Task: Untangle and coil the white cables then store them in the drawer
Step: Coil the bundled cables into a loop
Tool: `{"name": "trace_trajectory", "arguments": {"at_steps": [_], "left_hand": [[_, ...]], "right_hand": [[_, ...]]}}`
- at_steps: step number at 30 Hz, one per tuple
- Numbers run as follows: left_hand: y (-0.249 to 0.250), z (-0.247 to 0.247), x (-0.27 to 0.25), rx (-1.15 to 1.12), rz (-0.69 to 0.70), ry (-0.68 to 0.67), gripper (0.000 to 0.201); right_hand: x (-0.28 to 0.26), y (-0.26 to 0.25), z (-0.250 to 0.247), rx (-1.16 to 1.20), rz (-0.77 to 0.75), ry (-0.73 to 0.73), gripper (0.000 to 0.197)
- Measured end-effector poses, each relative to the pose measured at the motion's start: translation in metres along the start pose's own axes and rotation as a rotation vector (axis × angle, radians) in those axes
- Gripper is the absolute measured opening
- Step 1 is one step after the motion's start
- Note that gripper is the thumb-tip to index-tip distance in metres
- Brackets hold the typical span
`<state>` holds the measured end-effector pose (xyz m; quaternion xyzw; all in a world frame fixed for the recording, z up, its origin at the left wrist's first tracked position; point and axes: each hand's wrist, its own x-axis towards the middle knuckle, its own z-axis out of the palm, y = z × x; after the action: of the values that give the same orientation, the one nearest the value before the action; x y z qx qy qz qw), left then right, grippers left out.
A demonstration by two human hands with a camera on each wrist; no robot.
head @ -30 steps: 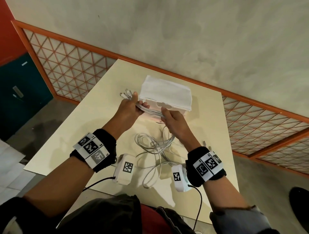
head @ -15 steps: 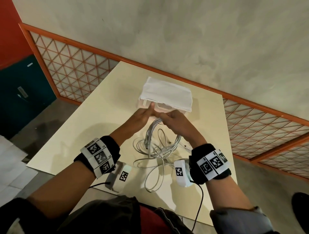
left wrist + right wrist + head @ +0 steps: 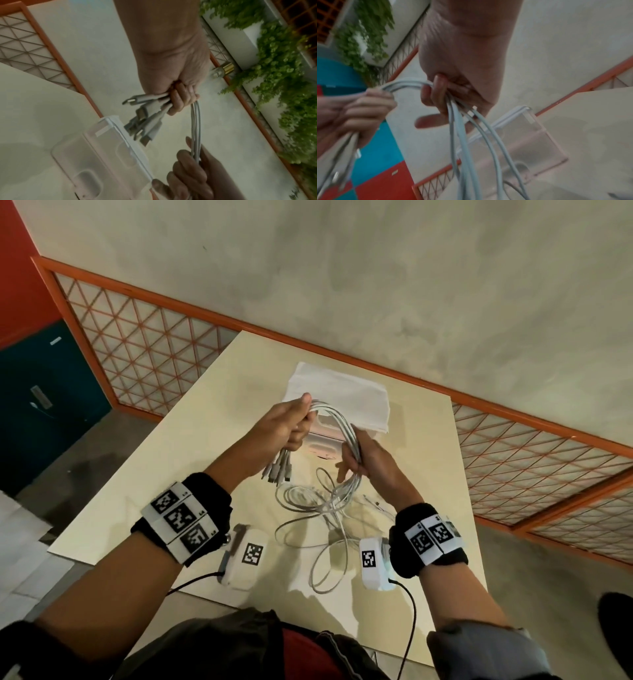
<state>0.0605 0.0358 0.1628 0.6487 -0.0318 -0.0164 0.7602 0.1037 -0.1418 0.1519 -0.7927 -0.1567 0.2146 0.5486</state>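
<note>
A person's two hands hold a bundle of white cables [image 3: 337,422] in the air above a pale cream table [image 3: 144,494]. The left hand [image 3: 286,428] is fisted round the bundle near its ends, and the plugs [image 3: 145,119] stick out below the curled fingers [image 3: 178,100]. The right hand [image 3: 368,455] grips the same strands a little farther along, fingers wrapped round them, so the cables arch from one fist to the other. From the right hand the rest of the cables fall in loose, tangled loops [image 3: 318,508] on the tabletop between the forearms.

Just behind the hands stands a small clear plastic drawer unit [image 3: 323,441], its top covered by a folded white cloth [image 3: 337,397]. In the wrist views its frosted front [image 3: 96,155] shows beside the plugs.

Both wrists wear black bands with black-and-white markers [image 3: 180,517], and a white camera box [image 3: 245,559] hangs under each, trailing a dark lead.

The table sits on a grey concrete floor [image 3: 376,268]. An orange-framed lattice railing [image 3: 144,337] runs behind it. At left are a red wall [image 3: 20,268] and a teal door [image 3: 44,405]. The wrist views show green hanging plants [image 3: 283,81] beyond the railing.
</note>
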Motion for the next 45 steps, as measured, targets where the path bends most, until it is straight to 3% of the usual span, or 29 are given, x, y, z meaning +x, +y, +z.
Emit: {"name": "trace_trajectory", "arguments": {"at_steps": [5, 10, 17, 20, 26, 29, 33, 35, 41, 45], "left_hand": [[-0.013, -0.001, 0.0, -0.061, -0.006, 0.029, 0.038], [-0.021, 0.012, 0.0, -0.022, -0.005, 0.012, 0.034], [-0.031, 0.027, 0.002, 0.104, 0.071, 0.115, 0.018], [-0.032, 0.026, 0.002, 0.125, 0.063, 0.119, 0.017], [-0.033, 0.026, 0.002, 0.04, 0.025, 0.118, 0.017], [-0.033, 0.024, 0.003, 0.037, 0.023, 0.115, 0.02], [-0.037, 0.019, 0.007, 0.081, 0.064, 0.158, 0.019], [-0.038, 0.018, 0.007, 0.073, 0.079, 0.167, 0.016], [-0.038, 0.025, 0.006, 0.042, 0.051, 0.15, 0.033], [-0.038, 0.025, 0.006, 0.025, 0.044, 0.142, 0.031]], "right_hand": [[0.0, 0.003, 0.015, 0.208, 0.054, 0.106, 0.054], [0.0, -0.006, 0.022, 0.221, 0.065, 0.203, 0.053], [0.002, -0.007, 0.038, 0.206, 0.107, 0.144, 0.043], [0.005, -0.009, 0.041, 0.237, 0.133, 0.143, 0.049], [0.008, -0.014, 0.042, 0.316, 0.165, 0.121, 0.051], [0.006, -0.014, 0.043, 0.202, 0.106, 0.163, 0.049], [0.003, -0.013, 0.049, 0.015, -0.007, 0.229, 0.064], [0.001, -0.014, 0.05, 0.047, 0.0, 0.23, 0.07], [0.004, -0.02, 0.045, 0.102, 0.004, 0.271, 0.058], [0.003, -0.024, 0.044, 0.114, 0.042, 0.259, 0.052]]}}
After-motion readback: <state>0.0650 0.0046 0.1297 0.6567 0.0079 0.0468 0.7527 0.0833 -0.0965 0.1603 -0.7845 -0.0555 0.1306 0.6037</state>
